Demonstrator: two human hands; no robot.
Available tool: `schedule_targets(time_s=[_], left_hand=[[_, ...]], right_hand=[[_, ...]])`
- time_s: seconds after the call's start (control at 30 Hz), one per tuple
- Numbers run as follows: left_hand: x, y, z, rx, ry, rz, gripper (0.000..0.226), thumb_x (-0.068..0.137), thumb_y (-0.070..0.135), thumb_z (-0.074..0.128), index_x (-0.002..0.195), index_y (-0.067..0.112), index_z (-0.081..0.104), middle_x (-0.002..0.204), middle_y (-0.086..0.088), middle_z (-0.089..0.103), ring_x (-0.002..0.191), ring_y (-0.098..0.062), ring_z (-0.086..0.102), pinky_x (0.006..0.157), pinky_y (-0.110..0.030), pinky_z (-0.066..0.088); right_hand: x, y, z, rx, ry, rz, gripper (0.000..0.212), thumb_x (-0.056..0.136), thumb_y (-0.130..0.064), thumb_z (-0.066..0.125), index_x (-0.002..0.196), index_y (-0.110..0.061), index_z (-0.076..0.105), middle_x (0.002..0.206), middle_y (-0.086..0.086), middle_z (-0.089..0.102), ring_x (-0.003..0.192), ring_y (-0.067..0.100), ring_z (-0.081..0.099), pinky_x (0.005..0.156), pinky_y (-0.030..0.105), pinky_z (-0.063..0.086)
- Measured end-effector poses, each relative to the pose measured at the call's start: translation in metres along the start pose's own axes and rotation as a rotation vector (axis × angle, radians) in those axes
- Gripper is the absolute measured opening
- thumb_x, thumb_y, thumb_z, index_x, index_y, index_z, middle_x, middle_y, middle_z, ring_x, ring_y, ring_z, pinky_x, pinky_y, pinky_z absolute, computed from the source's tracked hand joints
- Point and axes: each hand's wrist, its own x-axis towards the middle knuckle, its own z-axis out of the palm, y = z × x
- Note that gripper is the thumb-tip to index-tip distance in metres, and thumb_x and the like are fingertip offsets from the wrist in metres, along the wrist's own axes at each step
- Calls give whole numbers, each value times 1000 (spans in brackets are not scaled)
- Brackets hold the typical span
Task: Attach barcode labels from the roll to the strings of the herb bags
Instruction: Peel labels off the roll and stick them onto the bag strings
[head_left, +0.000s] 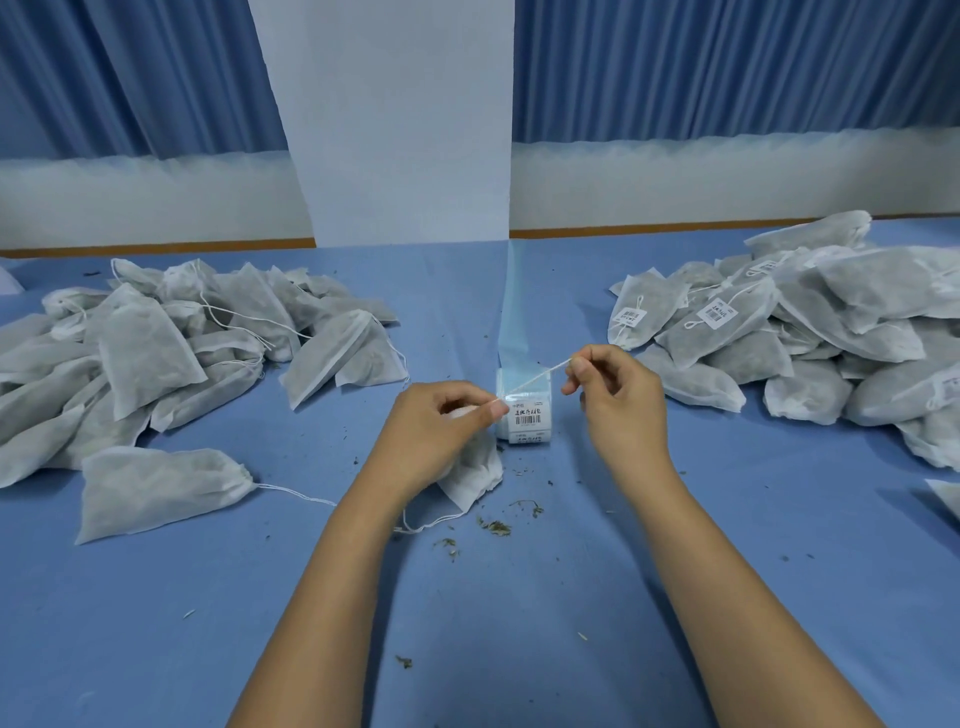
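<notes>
My left hand (441, 421) holds a white herb bag (475, 475) against the blue table and pinches one end of its white string (535, 378). My right hand (613, 389) pinches the other end, so the string runs taut between both hands. Just behind the string stands the roll of barcode labels (527, 415), with its pale blue backing strip (514, 306) trailing away toward the wall. The bag's mouth is hidden under my left hand.
A heap of unlabelled herb bags (156, 343) lies at the left, with one single bag (156, 488) nearer me. At the right is a pile of labelled bags (810, 332). Herb crumbs (493, 527) are scattered on the table (519, 623) in front of me.
</notes>
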Motion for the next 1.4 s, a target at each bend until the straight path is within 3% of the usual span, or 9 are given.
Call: schedule_targets(time_s=[0.13, 0.27, 0.4, 0.53, 0.73, 0.87, 1.03, 1.2, 1.4], left_hand=[[2, -7, -7, 284, 8, 53, 18, 87, 13, 67, 83, 29, 72, 94, 12, 67, 82, 5, 58, 67, -6, 42], [4, -3, -12, 171, 58, 82, 22, 94, 21, 59, 76, 20, 72, 83, 8, 69, 69, 3, 58, 64, -6, 40], [1, 5, -12, -213, 50, -27, 29, 101, 21, 48, 93, 18, 76, 92, 3, 76, 90, -9, 71, 77, -17, 51], [3, 14, -7, -452, 134, -42, 33, 103, 25, 38, 110, 14, 68, 102, -2, 75, 97, -15, 71, 89, -29, 51], [6, 15, -13, -921, 44, -52, 36, 104, 25, 31, 122, 14, 59, 118, -3, 70, 111, -15, 66, 97, -34, 48], [6, 14, -7, -1009, -12, -11, 38, 103, 27, 28, 124, 15, 57, 120, -2, 70, 115, -14, 63, 92, -28, 51], [6, 11, -1, -670, 223, -31, 31, 92, 30, 45, 111, 20, 66, 114, -4, 70, 112, -21, 64, 97, -38, 48], [2, 7, 4, -279, 258, 279, 69, 91, 8, 65, 139, 45, 33, 117, 22, 60, 109, 9, 57, 88, -14, 48], [4, 2, 6, 2, 508, 456, 39, 80, -2, 67, 96, 31, 56, 104, 18, 58, 102, 6, 53, 88, -13, 41]], right_hand=[[5, 2, -3, 84, 98, 78, 12, 93, -10, 55, 84, -8, 63, 64, -3, 62, 51, 0, 49, 66, 28, 41], [2, -4, -1, 174, 188, 24, 13, 92, -8, 57, 81, -13, 62, 60, -12, 63, 58, -2, 55, 69, 20, 44], [-19, -13, 9, 99, 192, -341, 13, 90, -7, 58, 81, -14, 60, 77, -5, 60, 72, 11, 57, 69, 21, 44], [-36, -10, 24, -63, -85, -695, 10, 88, -4, 59, 79, -1, 63, 87, 3, 60, 83, 11, 56, 76, 18, 41], [-37, -3, 34, -110, -415, -400, 8, 87, -3, 65, 81, -7, 65, 136, 4, 44, 132, 8, 38, 110, 24, 29], [-37, -5, 31, 2, -507, -195, 16, 90, -5, 61, 82, -19, 61, 128, -3, 50, 122, 6, 47, 101, 23, 36], [-37, -5, 33, 31, -515, -180, 13, 88, -1, 61, 81, -11, 61, 88, -2, 56, 85, 11, 52, 80, 20, 40], [-28, -5, 28, 38, -336, -156, 18, 86, 0, 64, 78, -16, 62, 87, -2, 55, 80, 1, 52, 77, 13, 37], [-14, -3, 13, -28, -309, -25, 21, 84, -6, 69, 97, -18, 57, 112, 5, 50, 88, 10, 54, 76, 11, 44]])
